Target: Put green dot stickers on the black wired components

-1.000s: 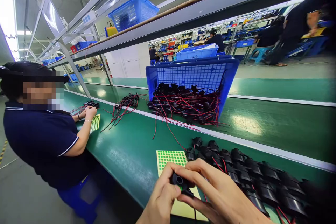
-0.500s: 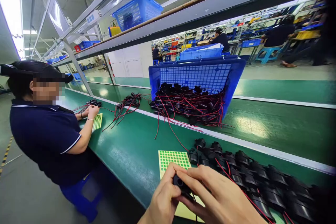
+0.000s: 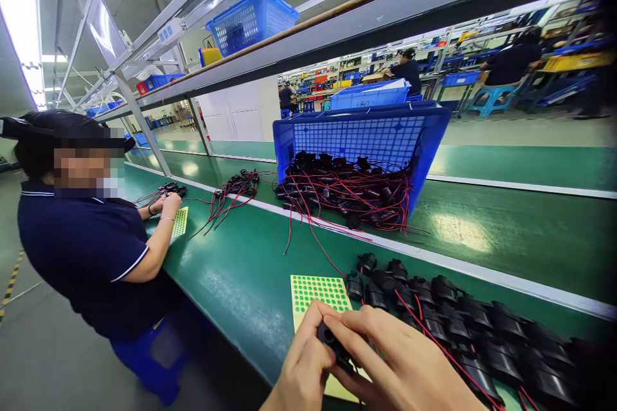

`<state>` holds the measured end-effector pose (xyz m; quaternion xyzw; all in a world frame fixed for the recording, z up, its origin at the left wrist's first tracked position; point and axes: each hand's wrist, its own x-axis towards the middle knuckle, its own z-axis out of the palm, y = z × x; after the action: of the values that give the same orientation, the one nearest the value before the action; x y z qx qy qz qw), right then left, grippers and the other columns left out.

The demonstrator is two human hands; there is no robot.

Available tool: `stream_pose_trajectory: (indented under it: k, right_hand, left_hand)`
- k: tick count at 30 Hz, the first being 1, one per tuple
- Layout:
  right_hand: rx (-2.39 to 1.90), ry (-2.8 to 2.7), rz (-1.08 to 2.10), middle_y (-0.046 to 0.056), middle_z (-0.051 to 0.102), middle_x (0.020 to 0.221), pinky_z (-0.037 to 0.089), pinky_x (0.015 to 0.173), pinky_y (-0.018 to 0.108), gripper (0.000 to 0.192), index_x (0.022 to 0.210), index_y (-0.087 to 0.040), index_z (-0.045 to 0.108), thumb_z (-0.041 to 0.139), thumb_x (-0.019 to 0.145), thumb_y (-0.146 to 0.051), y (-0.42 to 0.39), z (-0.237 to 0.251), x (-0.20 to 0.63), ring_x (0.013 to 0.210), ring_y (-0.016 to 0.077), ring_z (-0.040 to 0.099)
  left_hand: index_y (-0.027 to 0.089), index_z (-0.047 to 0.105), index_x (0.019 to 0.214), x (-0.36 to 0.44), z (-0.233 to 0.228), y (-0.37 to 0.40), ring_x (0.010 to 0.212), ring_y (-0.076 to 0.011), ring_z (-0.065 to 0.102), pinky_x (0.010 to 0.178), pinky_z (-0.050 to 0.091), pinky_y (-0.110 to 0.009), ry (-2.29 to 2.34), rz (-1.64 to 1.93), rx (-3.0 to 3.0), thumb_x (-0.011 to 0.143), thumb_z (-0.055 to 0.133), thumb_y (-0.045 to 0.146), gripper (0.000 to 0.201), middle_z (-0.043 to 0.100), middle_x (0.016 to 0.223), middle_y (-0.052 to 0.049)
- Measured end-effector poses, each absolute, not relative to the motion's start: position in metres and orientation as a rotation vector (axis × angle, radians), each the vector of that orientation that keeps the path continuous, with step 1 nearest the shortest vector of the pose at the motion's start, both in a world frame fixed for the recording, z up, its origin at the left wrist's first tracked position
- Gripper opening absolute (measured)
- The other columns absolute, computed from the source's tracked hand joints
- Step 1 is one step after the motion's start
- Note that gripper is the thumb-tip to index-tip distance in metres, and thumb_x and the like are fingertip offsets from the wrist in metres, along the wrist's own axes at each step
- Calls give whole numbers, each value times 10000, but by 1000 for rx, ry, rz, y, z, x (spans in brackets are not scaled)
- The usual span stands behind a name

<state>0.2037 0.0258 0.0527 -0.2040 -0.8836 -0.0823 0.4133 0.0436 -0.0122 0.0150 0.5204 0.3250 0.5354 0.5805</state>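
Observation:
Over the near edge of the bench, my left hand (image 3: 304,359) and my right hand (image 3: 393,350) are closed together around one black plastic part (image 3: 329,334). A round hole shows at its end, and a thin dark wire hangs below it; my fingers cover most of the rest. Partly under my hands lies a pale yellow sheet of green dot stickers (image 3: 321,293). Right of the sheet, several similar black cylindrical parts (image 3: 448,318) with red wires stand close together in rows.
A tipped blue crate (image 3: 361,135) spills wired black parts (image 3: 347,196) onto the green bench (image 3: 231,270). A co-worker (image 3: 81,237) sits at the left with another sticker sheet (image 3: 180,221). A metal shelf carrying a blue basket (image 3: 255,22) crosses above the bench.
My hands have shifted very slightly, still closed on the black part. The co-worker's head has turned a little. Otherwise the bench looks the same.

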Motion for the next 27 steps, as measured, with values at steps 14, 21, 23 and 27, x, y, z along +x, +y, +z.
stream_pose_trajectory:
  k: [14,21,23,27]
  right_hand:
    - [-532,-2189,-51,47,744,893,596,646,177,290,1147,-197,637,426,1089,-386,32,62,209,733,111,726]
    - [-502,-2222,-92,62,763,905,604,664,193,296,1123,-178,641,414,1092,-366,32,55,206,750,128,737]
    - [-499,-2225,-89,63,766,910,602,668,195,304,1118,-174,643,408,1093,-366,34,54,203,746,128,734]
    - [-504,-2233,0,59,744,932,595,671,204,256,1123,-189,644,474,1067,-372,33,60,204,764,134,721]
  left_hand:
    - [140,624,1061,48,22,-7,929,-195,598,900,408,-319,360,1219,858,818,590,266,276,629,972,-58]
    - [154,645,1026,45,24,-10,959,-192,552,886,407,-299,479,1200,891,790,533,168,261,558,995,-50]
    - [163,647,1004,47,24,-10,936,-182,551,876,411,-290,496,1214,830,776,532,145,256,556,959,-41]
    - [183,656,1021,51,20,-6,926,-172,592,879,425,-281,415,1231,783,820,621,218,207,611,924,-29]
